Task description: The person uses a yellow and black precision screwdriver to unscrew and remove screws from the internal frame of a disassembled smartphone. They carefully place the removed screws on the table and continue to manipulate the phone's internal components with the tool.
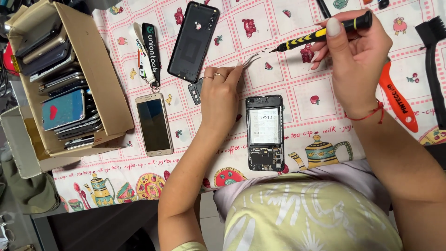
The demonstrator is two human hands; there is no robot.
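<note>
My left hand [222,93] holds thin metal tweezers [252,59], tips pointing right toward the screwdriver tip. My right hand [355,56] grips a black and yellow screwdriver [320,33], its tip aimed left at the tweezers' tips. Below the hands lies an opened phone [265,132], back removed, with battery and circuit board showing. Its black back cover [193,41] rests further up the table. A small dark part [194,91] sits beside my left wrist.
A gold phone [154,123] lies screen up at left. A cardboard box [104,81] holds several phones. Lanyards [149,51] lie near the back cover. An orange-handled tool [397,100] and a black brush [433,56] sit at right. The patterned tablecloth [297,88] covers the table.
</note>
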